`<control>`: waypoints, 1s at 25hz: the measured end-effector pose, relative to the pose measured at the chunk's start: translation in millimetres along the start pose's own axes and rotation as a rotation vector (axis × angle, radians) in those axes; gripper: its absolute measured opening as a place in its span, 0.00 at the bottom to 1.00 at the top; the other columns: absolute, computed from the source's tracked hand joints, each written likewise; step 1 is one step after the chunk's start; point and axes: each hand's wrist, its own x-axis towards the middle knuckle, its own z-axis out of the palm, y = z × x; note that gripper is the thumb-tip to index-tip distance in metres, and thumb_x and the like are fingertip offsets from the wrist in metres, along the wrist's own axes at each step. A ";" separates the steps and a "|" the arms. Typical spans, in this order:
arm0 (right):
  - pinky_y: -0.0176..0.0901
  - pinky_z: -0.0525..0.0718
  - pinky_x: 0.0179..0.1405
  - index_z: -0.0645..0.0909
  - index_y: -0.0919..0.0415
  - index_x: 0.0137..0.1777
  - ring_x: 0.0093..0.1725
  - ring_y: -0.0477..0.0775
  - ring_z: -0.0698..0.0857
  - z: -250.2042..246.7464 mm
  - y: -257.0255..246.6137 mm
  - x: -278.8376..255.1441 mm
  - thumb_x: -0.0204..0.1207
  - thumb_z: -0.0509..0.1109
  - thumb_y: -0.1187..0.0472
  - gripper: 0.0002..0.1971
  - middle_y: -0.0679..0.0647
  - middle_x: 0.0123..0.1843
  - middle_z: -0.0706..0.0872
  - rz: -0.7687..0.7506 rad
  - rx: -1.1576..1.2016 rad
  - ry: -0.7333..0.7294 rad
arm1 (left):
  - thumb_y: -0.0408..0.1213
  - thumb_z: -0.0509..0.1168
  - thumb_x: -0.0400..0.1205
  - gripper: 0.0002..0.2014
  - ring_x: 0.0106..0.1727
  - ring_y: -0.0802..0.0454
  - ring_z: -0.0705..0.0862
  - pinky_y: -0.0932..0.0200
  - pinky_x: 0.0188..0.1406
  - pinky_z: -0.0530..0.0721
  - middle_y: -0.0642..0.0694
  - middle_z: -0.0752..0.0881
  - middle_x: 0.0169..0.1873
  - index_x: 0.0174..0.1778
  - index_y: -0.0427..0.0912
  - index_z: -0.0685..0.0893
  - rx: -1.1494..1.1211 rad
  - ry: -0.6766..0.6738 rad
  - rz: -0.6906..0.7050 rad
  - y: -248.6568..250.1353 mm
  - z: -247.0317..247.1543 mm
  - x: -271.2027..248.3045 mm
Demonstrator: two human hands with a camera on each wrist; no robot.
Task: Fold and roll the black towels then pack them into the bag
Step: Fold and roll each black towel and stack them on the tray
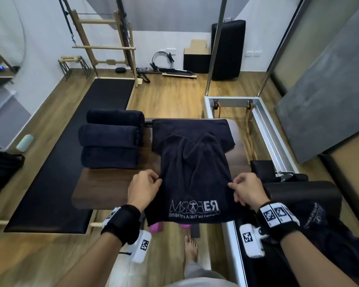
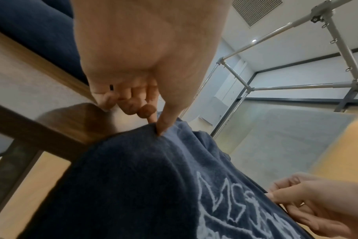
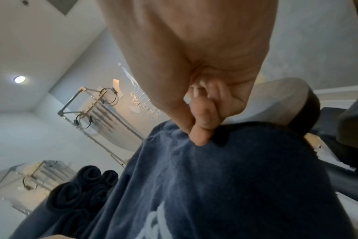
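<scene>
A black towel (image 1: 195, 172) with a white logo hangs from both hands over the near edge of a brown wooden box top (image 1: 104, 187). My left hand (image 1: 145, 187) pinches its left edge between thumb and forefinger; in the left wrist view the left hand (image 2: 159, 129) pinches the towel (image 2: 143, 186). My right hand (image 1: 247, 191) pinches the right edge, and in the right wrist view the right hand (image 3: 196, 134) grips the towel (image 3: 225, 186). The towel's far part lies crumpled on a flat folded towel (image 1: 174, 129). Three rolled towels (image 1: 110, 139) lie stacked to the left. No bag is identifiable.
A long black padded mat (image 1: 75, 154) lies to the left on the wood floor. A metal reformer frame (image 1: 267, 129) stands to the right, with a black padded block (image 1: 303, 195) and more dark cloth (image 1: 330, 235) near my right arm. My bare foot (image 1: 191, 249) is below.
</scene>
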 end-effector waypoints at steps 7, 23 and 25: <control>0.54 0.95 0.42 0.68 0.58 0.68 0.47 0.68 0.94 -12.4 -31.4 3.5 0.89 0.64 0.73 0.15 0.68 0.57 0.88 -0.057 0.714 -0.007 | 0.32 0.66 0.92 0.22 0.58 0.51 0.93 0.51 0.58 0.90 0.40 0.92 0.61 0.83 0.44 0.74 -0.723 -0.025 -0.020 16.3 0.6 2.7; 0.44 0.77 0.63 0.81 0.46 0.57 0.64 0.48 0.77 -5.6 41.9 -48.4 0.66 0.88 0.45 0.25 0.42 0.61 0.77 -0.655 -0.312 0.031 | 0.49 0.80 0.78 0.26 0.83 0.57 0.73 0.50 0.74 0.68 0.60 0.71 0.83 0.69 0.58 0.77 0.450 -0.142 0.551 -26.1 1.7 -66.7; 0.42 0.76 0.65 0.80 0.45 0.59 0.66 0.47 0.75 -8.2 44.6 -48.2 0.62 0.89 0.41 0.30 0.41 0.64 0.74 -0.664 -0.361 -0.010 | 0.41 0.79 0.81 0.17 0.82 0.57 0.74 0.51 0.73 0.68 0.59 0.73 0.83 0.62 0.56 0.81 0.380 -0.147 0.561 -28.4 -0.5 -65.3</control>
